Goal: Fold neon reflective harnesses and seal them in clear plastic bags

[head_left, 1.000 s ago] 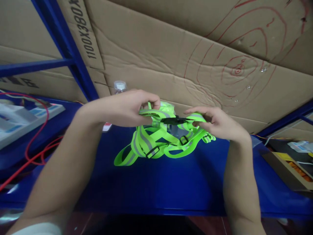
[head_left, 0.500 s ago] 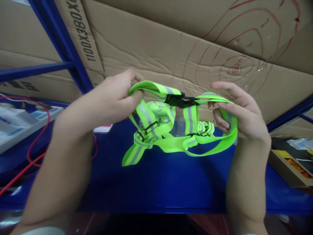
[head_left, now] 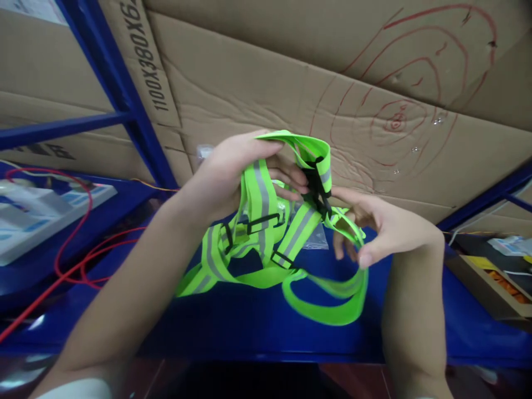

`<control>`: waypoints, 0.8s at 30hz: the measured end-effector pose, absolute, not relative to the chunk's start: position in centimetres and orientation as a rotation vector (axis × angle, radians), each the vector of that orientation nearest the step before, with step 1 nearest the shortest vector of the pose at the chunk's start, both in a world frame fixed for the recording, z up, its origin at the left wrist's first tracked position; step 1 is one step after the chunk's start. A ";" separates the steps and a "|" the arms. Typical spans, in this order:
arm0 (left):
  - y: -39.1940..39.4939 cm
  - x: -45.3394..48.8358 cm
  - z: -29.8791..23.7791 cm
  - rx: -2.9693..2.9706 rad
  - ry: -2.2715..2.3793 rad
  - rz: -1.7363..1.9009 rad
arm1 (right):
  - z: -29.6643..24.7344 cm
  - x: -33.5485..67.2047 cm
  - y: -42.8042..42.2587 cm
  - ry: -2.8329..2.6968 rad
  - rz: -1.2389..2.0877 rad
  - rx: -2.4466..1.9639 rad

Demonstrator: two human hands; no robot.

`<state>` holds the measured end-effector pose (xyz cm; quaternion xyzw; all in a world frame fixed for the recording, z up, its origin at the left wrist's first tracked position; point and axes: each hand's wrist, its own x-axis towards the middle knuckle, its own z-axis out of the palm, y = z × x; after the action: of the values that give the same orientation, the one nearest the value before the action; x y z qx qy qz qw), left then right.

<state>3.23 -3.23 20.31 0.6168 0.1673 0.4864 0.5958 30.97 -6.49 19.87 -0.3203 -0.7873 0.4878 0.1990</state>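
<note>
- Fingers [head_left: 291,173] of L hand [head_left: 226,174] are curling partly closed, w/ thumb & fingers holding the green straps [head_left: 297,235], just L of the black buckle [head_left: 317,187]; tips are touching or nearly touching it, can't tell which.
- R hand [head_left: 384,221] is sitting just R of the buckle, approx. half open; thumb is standing apart from the other fingers, a strap is running between. How firmly it's gripping: can't tell.
- Green straps w/ grey stripe are hanging around & below the buckle, above the blue surface [head_left: 253,327]. One bit is looping over the buckle's top; a loose loop [head_left: 332,316] is dangling well below it.
- Black slider [head_left: 284,259] is sitting on a strap, below-L of the buckle.
- Clear plastic bag [head_left: 318,239] is lying under the buckle, partly hidden by straps.
- Cardboard [head_left: 241,83] is standing behind the buckle; red rings [head_left: 397,121] are showing on it, up & R.
- Red cable [head_left: 89,266] is snaking well L of the buckle.
- Open box [head_left: 486,293] w/ orange contents is resting far R of the buckle.
</note>
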 end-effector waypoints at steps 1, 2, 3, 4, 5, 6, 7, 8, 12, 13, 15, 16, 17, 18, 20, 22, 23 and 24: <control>-3.3 3.4 20.1 1.436 0.344 1.127 | 19.7 30.4 -6.5 -2.191 1.313 -0.903; -3.3 3.5 19.8 1.453 0.292 1.130 | 19.5 29.8 -6.5 -2.169 1.230 -0.928; -3.3 3.5 19.6 1.480 0.245 1.150 | 19.4 29.3 -6.5 -2.142 1.122 -0.961; -3.2 3.4 19.3 1.515 0.211 1.167 | 19.3 28.7 -6.5 -2.117 0.998 -0.996; -3.3 3.4 19.1 1.548 0.195 1.182 | 19.3 28.3 -6.5 -2.102 0.870 -1.030; -3.4 3.3 19.0 1.580 0.198 1.197 | 19.3 27.9 -6.5 -2.098 0.741 -1.068; -3.5 3.3 19.0 1.610 0.210 1.213 | 19.4 27.6 -6.5 -2.099 0.614 -1.100; -3.8 3.2 19.1 1.630 0.231 1.229 | 19.4 27.4 -6.4 -2.101 0.495 -1.124; -4.7 2.6 20.0 1.723 0.349 1.248 | 19.9 27.7 -6.1 -2.007 0.225 -1.110; -4.7 2.3 20.3 1.768 0.380 1.237 | 20.0 27.9 -6.0 -1.950 0.229 -1.088; -4.3 1.5 20.4 1.847 0.384 1.214 | 20.2 28.2 -6.1 -1.831 0.320 -1.039; -4.0 1.1 20.3 1.867 0.363 1.196 | 20.2 28.3 -6.1 -1.771 0.386 -1.002; -3.7 0.7 20.2 1.873 0.335 1.180 | 20.2 28.5 -6.2 -1.709 0.447 -0.957; -3.4 0.4 20.0 1.875 0.321 1.150 | 20.2 28.6 -6.3 -1.647 0.492 -0.905; -3.0 0.2 19.6 1.878 0.339 1.117 | 20.1 28.8 -6.5 -1.539 0.543 -0.814; -3.0 0.4 19.5 1.904 0.431 1.151 | 20.2 29.2 -6.7 -1.483 0.587 -0.774; -3.1 0.7 19.5 1.920 0.476 1.217 | 20.3 29.4 -6.8 -1.479 0.611 -0.776; -3.1 1.1 19.6 1.936 0.516 1.314 | 20.3 29.5 -6.9 -1.485 0.632 -0.790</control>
<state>1.13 -3.09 19.56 0.7524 0.2006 0.5108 0.3644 29.54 -6.87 20.35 -0.3441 -0.6467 0.2752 0.6226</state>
